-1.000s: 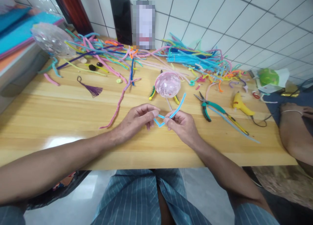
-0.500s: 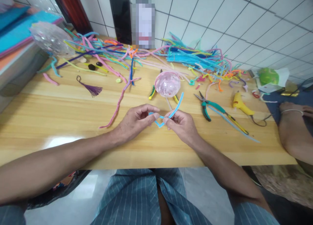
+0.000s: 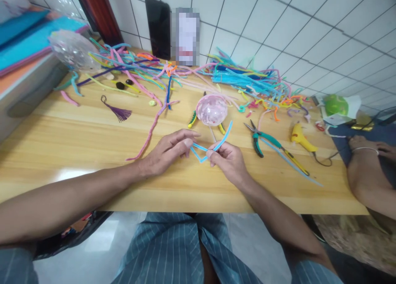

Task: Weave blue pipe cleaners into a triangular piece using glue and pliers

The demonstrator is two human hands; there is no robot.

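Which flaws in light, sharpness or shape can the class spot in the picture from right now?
Head view: white glare on the table and floor; head view: bright highlights on the pink bowl; head view: coarse squares over one phone; head view: wall tiles slanting and stretched toward the right, perhaps a wide lens; head view: soft edges on the blue strip, though its bend is readable.

Over the wooden table (image 3: 93, 139), the right hand (image 3: 229, 158) pinched a bent blue pipe cleaner (image 3: 199, 146) where its lengths crossed, the left hand (image 3: 170, 150) holding its other side, near a pinkish clear bowl (image 3: 212, 110).
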